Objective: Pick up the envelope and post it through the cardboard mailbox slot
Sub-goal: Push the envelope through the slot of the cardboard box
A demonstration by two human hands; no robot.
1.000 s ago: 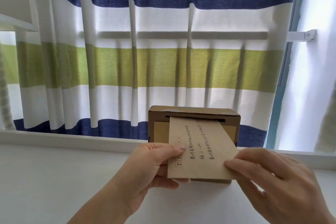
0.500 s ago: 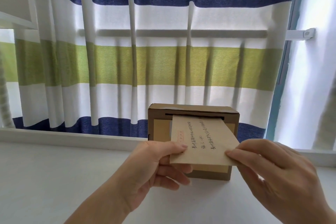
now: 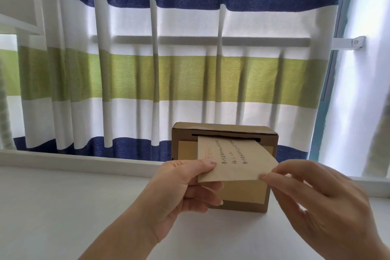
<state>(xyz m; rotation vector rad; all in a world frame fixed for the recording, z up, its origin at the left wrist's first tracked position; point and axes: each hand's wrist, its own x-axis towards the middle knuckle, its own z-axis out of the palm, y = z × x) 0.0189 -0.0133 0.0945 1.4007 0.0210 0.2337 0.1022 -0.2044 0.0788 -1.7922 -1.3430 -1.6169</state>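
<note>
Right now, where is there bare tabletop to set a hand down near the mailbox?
The white tabletop is bare left of the cardboard mailbox, out to the window ledge. In front of the mailbox it is crowded: the left hand and right hand pinch the envelope in the slot.

striped curtain (image 3: 168, 70), bright window (image 3: 367, 91), white sill (image 3: 84, 162)

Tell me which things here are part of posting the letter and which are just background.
Part of the job:
envelope, partly in the slot
cardboard mailbox
left hand and right hand, both pinching the envelope

Just background:
striped curtain
white table
window frame
</note>
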